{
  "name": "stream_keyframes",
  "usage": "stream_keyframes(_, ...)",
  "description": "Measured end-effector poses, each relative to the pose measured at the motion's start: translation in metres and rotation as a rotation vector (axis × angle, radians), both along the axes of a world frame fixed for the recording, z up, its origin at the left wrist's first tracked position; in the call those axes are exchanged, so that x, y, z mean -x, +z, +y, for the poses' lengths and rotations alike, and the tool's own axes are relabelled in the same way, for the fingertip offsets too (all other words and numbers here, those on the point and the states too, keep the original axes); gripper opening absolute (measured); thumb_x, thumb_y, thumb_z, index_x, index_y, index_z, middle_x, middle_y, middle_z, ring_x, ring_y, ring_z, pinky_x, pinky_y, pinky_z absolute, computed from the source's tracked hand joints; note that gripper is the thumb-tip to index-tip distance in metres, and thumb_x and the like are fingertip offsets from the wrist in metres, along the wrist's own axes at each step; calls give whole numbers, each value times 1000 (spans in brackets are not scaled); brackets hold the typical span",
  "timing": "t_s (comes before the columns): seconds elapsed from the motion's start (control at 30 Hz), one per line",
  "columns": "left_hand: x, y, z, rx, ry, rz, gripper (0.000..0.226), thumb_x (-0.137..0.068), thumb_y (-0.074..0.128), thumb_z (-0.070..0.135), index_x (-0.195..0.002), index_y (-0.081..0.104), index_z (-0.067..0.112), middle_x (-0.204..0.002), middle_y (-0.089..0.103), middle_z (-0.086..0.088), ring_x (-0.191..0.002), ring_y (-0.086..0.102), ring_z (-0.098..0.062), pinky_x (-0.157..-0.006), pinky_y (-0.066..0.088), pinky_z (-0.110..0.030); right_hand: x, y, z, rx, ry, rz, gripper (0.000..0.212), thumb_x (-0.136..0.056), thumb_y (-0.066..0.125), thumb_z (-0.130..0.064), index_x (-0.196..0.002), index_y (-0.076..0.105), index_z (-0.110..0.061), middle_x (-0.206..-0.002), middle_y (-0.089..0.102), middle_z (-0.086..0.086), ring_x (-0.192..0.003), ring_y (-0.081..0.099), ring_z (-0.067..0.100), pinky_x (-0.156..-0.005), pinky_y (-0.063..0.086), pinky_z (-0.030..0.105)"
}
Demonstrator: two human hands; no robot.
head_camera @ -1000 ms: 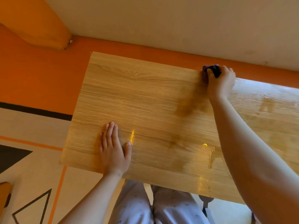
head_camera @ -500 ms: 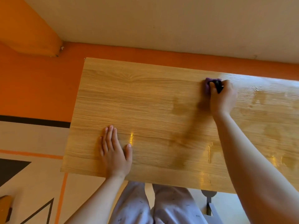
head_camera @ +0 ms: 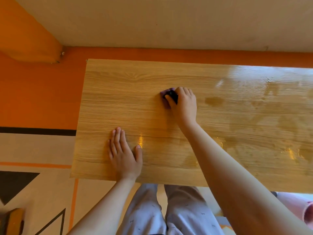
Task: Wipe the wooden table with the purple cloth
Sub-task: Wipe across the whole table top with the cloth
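The right hand (head_camera: 184, 106) has its fingers curled tight on the purple cloth (head_camera: 165, 95), near the middle of the wooden table (head_camera: 118, 92). The left hand (head_camera: 124, 155) lies flat by the near edge, fingers straight. To wipe well, press down, rub in long lines, and reach the wet marks (head_camera: 213, 100) on the right.

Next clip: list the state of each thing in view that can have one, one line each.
Light wooden table: right part glossy with wet-looking patches, left part matt.
Small purple cloth: bunched, pressed against the tabletop.
Right hand: fingers curled over the cloth, gripping it.
Left hand: flat on the table near its front edge, fingers straight, holding nothing.
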State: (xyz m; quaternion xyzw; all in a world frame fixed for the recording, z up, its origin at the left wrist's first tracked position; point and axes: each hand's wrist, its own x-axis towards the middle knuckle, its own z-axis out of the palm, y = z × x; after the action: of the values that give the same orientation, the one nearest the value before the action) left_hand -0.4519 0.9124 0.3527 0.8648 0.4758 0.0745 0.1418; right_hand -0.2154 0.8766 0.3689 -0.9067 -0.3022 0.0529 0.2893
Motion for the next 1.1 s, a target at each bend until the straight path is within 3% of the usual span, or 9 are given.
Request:
stream_keyframes(0.17,1,-3,1,-20,2,-17,68,-87,39,39,-143,36,1,-154,32,-12,-146,20,-25,-119,13,-46,-54,8,-77,16,-312,4,25,-89,58,-30,-93,54,-6,-101,60,13,-96,49,29,-76,32,31)
stream_keyframes(0.33,1,-5,1,-32,-3,-22,68,-86,39,39,-143,36,2,-154,32,-12,-146,22,-26,-119,12,-46,-82,9,-128,146,-533,-3,24,-87,58,-23,-99,55,-2,-107,60,17,-102,49,32,-86,36,38)
stream_keyframes(0.43,2,-4,1,-31,-4,-22,68,-86,40,39,-144,35,2,-154,32,-12,-146,21,-26,-120,12,-45,-62,8,-104,106,-486,24,25,-86,60,-25,-97,55,-4,-105,60,17,-101,49,32,-85,36,37)
stream_keyframes(0.57,2,-4,1,-36,-12,-10,69,-86,40,38,-144,34,1,-155,31,-12,-146,21,-26,-120,12,-46,-2,7,-48,32,-262,54,24,-84,63,-29,-93,57,-7,-98,61,14,-95,52,30,-80,37,37)
stream_keyframes(0.7,3,-4,1,-34,-19,-5,69,-87,39,39,-145,33,1,-155,29,-12,-147,19,-25,-120,11,-45,41,0,-22,43,-70,-37,26,-87,59,-34,-94,59,-9,-96,63,6,-92,53,26,-76,35,34)
stream_keyframes(0.97,3,-4,0,-35,-23,-25,69,-87,39,40,-144,33,0,-155,30,-14,-146,20,-27,-120,11,-46,-25,6,-131,120,-464,-34,26,-87,60,-30,-95,56,-5,-102,63,13,-99,53,31,-81,35,36)
stream_keyframes(1.1,3,-4,1,-35,-23,-30,69,-88,39,40,-144,33,0,-155,30,-14,-146,19,-27,-120,9,-45,-42,8,-154,182,-521,-33,29,-87,59,-31,-99,57,-5,-106,62,14,-103,51,31,-86,36,38)
